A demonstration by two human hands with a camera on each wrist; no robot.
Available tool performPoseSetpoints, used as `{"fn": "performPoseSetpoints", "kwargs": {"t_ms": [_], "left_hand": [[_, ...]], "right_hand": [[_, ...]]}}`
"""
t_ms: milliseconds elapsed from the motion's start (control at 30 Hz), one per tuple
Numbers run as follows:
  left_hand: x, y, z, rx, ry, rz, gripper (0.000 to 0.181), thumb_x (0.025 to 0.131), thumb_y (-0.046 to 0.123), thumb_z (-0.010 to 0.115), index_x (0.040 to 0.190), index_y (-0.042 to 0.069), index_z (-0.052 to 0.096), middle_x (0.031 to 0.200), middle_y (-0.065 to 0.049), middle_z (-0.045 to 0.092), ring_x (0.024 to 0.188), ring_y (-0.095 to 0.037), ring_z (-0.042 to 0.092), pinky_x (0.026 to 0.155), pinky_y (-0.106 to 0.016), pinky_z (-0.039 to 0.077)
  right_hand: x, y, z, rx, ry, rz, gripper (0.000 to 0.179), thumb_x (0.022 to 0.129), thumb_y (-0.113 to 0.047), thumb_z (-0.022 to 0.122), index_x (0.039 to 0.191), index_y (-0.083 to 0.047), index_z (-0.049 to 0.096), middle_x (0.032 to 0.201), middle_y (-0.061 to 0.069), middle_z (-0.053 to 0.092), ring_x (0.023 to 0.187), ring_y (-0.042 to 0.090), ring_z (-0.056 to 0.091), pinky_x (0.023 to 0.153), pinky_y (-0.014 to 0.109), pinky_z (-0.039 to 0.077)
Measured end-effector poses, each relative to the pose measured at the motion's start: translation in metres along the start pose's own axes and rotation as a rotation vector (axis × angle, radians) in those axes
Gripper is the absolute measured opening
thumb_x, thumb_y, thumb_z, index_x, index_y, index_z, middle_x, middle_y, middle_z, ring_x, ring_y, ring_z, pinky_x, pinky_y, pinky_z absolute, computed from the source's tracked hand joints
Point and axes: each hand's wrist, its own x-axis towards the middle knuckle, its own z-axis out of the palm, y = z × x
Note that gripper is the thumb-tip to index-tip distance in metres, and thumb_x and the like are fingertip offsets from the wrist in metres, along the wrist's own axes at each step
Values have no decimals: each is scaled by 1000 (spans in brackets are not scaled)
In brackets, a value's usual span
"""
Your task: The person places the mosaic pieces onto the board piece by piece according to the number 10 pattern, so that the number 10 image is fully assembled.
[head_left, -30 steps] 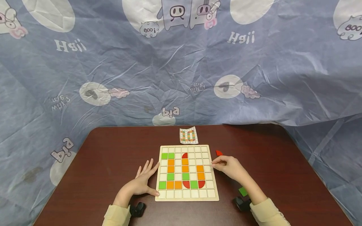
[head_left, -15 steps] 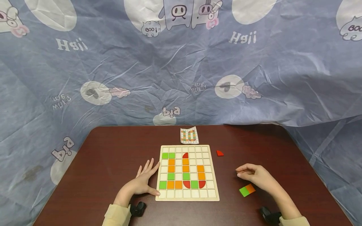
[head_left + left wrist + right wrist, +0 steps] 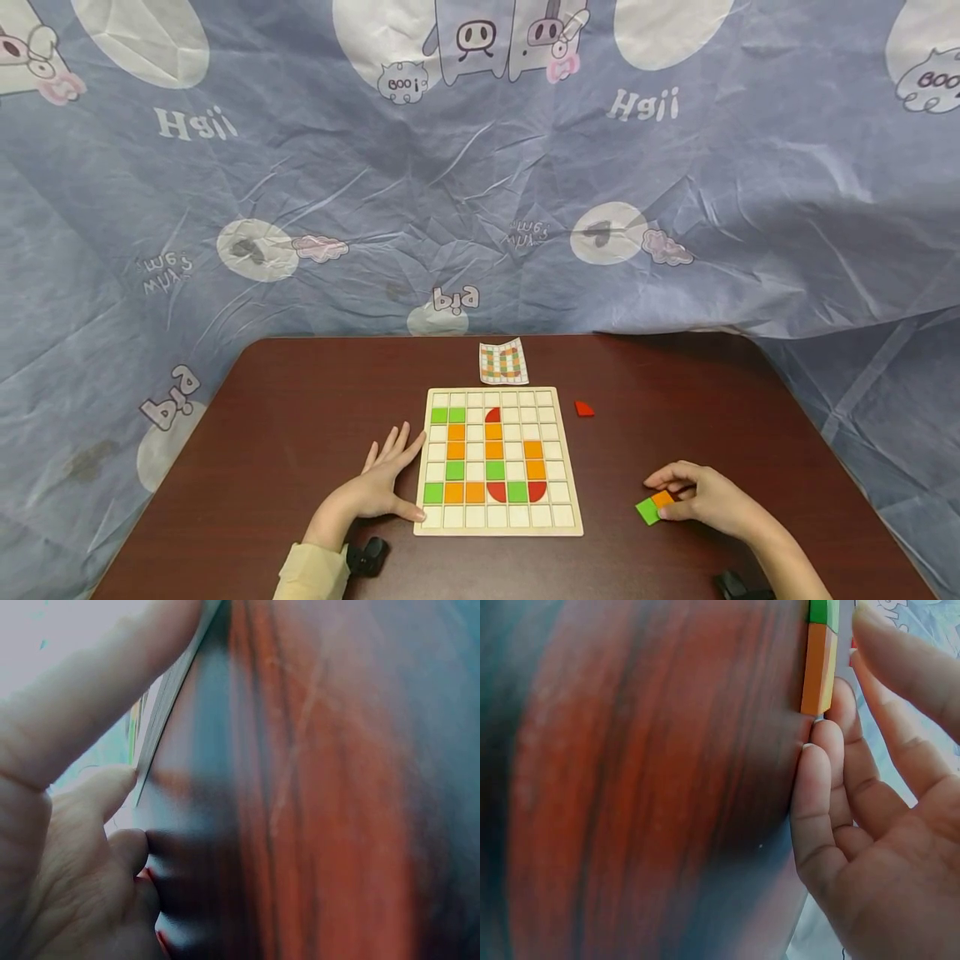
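A pale wooden grid board (image 3: 498, 529) lies on the table, with green and orange square tiles and red quarter-round tiles set in several of its cells. Beside its left edge is my left hand (image 3: 371, 492), fingers spread, thumb and index finger at the rim; in the left wrist view the board's edge (image 3: 161, 720) shows behind those fingers. My right hand (image 3: 708, 500) reaches over two loose tiles on the right. They are a green square tile (image 3: 647, 511) and an orange square tile (image 3: 819, 667), side by side. Thumb and fingers are bent loosely around them, not pinching.
A red quarter-round tile (image 3: 584, 409) lies right of the board's upper corner. Behind the board rests a small paper pattern card (image 3: 503, 362). A printed blue-grey cloth (image 3: 420, 167) hangs beyond the dark red table (image 3: 322, 392).
My right hand has moved from the board's right edge out to the right, then down over the green and orange tiles. The left hand stays at the board's left edge.
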Motion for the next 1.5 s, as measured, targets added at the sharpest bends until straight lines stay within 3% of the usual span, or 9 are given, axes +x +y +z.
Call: {"fn": "performPoseSetpoints", "kwargs": {"t_ms": [200, 467, 633, 767, 1000, 1233, 1500], "left_hand": [[-2, 0, 1, 5, 4, 5, 119, 68, 32, 90, 159, 14, 16, 165, -18, -8, 152, -40, -12, 118, -62, -12], [-1, -1, 0, 1, -2, 7, 119, 68, 33, 89, 160, 15, 15, 165, -17, -8, 152, -39, -13, 118, -61, -12], [-1, -1, -1, -6, 5, 7, 119, 67, 33, 90, 159, 17, 16, 165, -17, -7, 152, -39, -12, 119, -62, -11], [0, -2, 0, 8, -3, 7, 119, 68, 34, 89, 159, 16, 16, 165, -17, -8, 152, -39, -12, 118, -62, -11], [0, -1, 0, 12, 7, 10, 119, 67, 33, 90, 159, 15, 16, 165, -17, -7, 152, -39, -12, 118, -62, -11], [0, 1, 0, 20, 15, 3, 120, 67, 32, 90, 159, 15, 16, 165, -17, -8, 152, -39, -12, 118, -61, -12], [-1, 1, 0, 2, 6, 8, 119, 68, 31, 90, 159, 14, 17, 165, -19, -6, 152, -41, -11, 118, -63, -10]], "right_hand": [[0, 1, 3, -53, 7, -10, 32, 77, -13, 81, 106, -5, 71, 100, 6, 60, 82, 2, 49, 68, 19, 45], [2, 1, 7, -130, 79, -15, 28, 73, -14, 85, 96, -9, 71, 91, 1, 60, 77, 1, 49, 64, 19, 46], [5, -1, 8, -150, 103, 22, 29, 70, -17, 87, 92, -10, 70, 85, 1, 59, 73, 2, 49, 62, 19, 46], [6, -1, 7, -101, 66, 60, 31, 68, -17, 88, 92, -7, 70, 79, 1, 58, 68, 2, 49, 60, 20, 45], [10, -6, 1, -22, -34, 3, 28, 73, -15, 85, 92, -2, 68, 75, -3, 59, 65, 0, 51, 57, 19, 45], [33, -29, 4, 32, 41, -26, 24, 78, -14, 82, 93, 0, 71, 78, 0, 63, 67, 2, 52, 59, 20, 46], [71, -55, 24, 143, 123, 1, 31, 81, -16, 81, 102, 4, 69, 86, 9, 69, 72, 10, 62, 66, 23, 55]]}}
